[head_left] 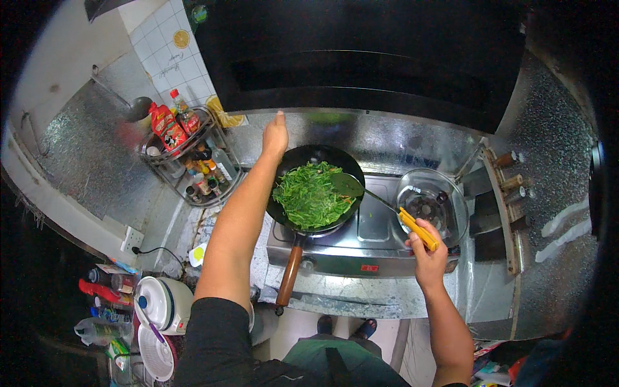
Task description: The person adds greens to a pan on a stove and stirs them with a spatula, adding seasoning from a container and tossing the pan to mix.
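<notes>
My right hand (427,253) grips the yellow handle of a spatula (418,229). Its dark blade rests on chopped green vegetables (313,197) in a black wok (348,158). The wok stands on the left burner of a steel gas stove (377,226), its wooden handle (290,274) pointing toward me. My left arm stretches past the wok's left side. Up at the lower edge of a black range hood (387,84), my left hand (276,137) has one finger extended and nothing visible in it; the other fingers are partly hidden.
A glass lid (431,201) lies over the right burner. Bottles crowd a corner rack (193,151) at left, below a hanging ladle (138,108). Knives (487,213) hang in a wall rack at right. A white rice cooker (171,303) and a basket (155,358) stand lower left.
</notes>
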Action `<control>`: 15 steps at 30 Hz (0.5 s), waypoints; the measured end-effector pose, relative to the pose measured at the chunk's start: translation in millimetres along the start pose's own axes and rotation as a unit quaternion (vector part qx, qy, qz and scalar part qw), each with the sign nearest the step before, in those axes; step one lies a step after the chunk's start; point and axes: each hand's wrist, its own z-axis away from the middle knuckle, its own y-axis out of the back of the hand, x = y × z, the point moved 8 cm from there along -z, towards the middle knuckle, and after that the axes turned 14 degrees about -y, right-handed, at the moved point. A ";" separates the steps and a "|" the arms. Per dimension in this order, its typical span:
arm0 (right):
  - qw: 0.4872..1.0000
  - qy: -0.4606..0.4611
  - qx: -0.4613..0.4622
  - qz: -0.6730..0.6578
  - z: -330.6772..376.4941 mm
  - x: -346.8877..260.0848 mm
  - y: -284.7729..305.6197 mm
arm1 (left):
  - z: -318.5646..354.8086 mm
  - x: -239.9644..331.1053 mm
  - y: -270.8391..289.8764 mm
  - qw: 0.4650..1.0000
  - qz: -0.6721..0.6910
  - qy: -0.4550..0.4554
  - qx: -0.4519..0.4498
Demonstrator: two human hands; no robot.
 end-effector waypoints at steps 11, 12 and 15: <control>0.852 0.321 -0.114 0.397 24.0 4.1 -83.9 | 69.2 45.0 -14.2 0.921 -0.130 -0.221 -0.294; 0.830 0.336 -0.128 0.426 29.1 14.4 -89.9 | 66.7 42.8 -11.6 0.933 -0.044 -0.229 -0.275; 0.764 0.353 -0.173 0.512 42.5 59.7 -102.9 | 64.3 25.6 -16.8 0.933 0.217 -0.093 -0.271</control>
